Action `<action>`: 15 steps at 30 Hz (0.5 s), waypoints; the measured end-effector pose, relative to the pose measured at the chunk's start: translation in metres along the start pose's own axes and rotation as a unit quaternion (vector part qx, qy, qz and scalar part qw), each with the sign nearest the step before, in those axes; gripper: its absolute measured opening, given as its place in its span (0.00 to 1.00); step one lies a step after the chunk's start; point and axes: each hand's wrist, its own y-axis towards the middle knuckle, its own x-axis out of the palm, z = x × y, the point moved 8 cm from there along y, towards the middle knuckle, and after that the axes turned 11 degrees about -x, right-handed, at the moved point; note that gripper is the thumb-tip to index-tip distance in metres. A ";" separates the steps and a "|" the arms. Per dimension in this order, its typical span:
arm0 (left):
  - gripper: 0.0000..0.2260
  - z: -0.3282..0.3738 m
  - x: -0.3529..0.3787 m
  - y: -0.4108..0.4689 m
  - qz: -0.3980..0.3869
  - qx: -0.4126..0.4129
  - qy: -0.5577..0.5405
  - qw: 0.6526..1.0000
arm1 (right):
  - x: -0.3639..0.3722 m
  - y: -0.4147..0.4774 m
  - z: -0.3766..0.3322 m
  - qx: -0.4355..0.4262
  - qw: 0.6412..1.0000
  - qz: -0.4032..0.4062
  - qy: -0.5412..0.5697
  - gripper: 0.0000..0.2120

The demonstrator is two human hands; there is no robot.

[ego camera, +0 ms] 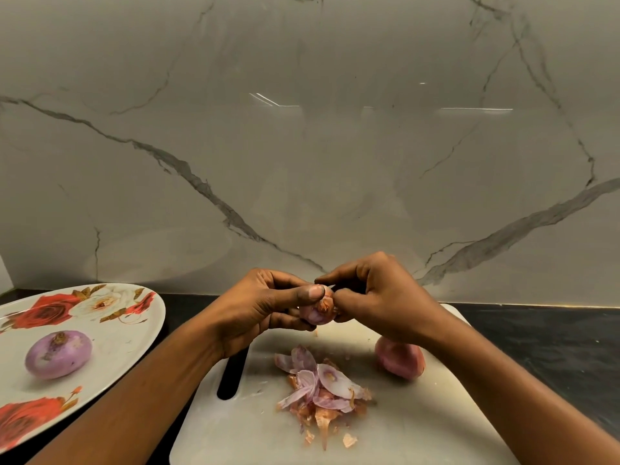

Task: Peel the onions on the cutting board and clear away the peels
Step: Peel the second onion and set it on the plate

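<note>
Small onion (317, 310): gripped by left hand (258, 308), right hand (379, 297) pinching its skin. Peels (322, 391), unpeeled onion (399, 357): on cutting board (419, 431).

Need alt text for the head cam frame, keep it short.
Two hands peel a small onion above a white cutting board: the left hand holds it while the right hand pinches its skin. On the board lie a pile of peels and a second onion; a peeled onion sits on a rose-patterned plate at left.
</note>
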 end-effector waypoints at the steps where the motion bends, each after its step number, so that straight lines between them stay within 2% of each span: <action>1: 0.09 0.001 -0.001 0.000 0.001 0.003 -0.009 1.000 | -0.002 0.001 0.002 0.007 1.000 0.010 0.014 0.12; 4: 0.10 0.003 -0.006 -0.001 0.012 0.006 -0.038 0.999 | -0.009 0.002 0.006 0.035 0.995 0.043 0.081 0.11; 7: 0.12 0.003 -0.007 -0.002 0.016 0.010 -0.051 0.999 | -0.011 0.002 0.003 0.032 0.991 0.042 0.120 0.07; 10: 0.14 0.004 -0.009 -0.001 0.020 0.017 -0.061 0.998 | -0.009 0.001 0.003 0.027 0.992 0.040 0.116 0.11; 15: 0.19 0.003 -0.015 0.004 0.041 0.023 -0.066 0.997 | -0.010 0.002 0.009 0.041 0.992 0.055 0.101 0.06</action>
